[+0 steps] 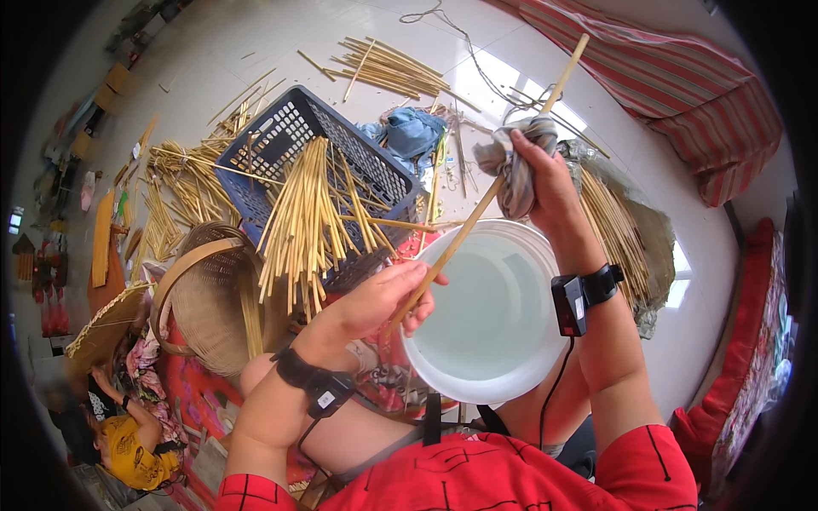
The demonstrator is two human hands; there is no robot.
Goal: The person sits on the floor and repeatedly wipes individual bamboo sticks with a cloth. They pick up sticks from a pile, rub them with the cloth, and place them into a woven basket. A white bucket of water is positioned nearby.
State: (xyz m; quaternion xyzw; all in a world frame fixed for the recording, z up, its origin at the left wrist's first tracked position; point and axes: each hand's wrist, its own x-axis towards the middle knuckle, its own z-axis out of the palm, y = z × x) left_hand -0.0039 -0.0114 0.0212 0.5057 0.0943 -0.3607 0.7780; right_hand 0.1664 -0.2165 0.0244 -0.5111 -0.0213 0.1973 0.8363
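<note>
A long, pale tan stick [465, 231], perhaps bamboo or cane, slants over a white plastic bucket [486, 306] of clear water. My left hand [390, 297] holds its lower end between thumb and fingers at the bucket's left rim. Farther up the stick, my right hand [551, 182] grips a wet-looking striped cloth [517, 163] wrapped around it; the upper end sticks out beyond the cloth. Left of the bucket, many cut sticks [307, 223] lie in and over the side of a dark blue plastic crate [364, 160].
A wicker basket [211, 300] stands by my left knee. More sticks [390, 67] lie on the tiled floor beyond the crate, and a bundle [610, 223] rests on plastic sheeting at right. Blue cloth [415, 134] lies behind the crate. Another person in yellow [137, 450] sits at lower left.
</note>
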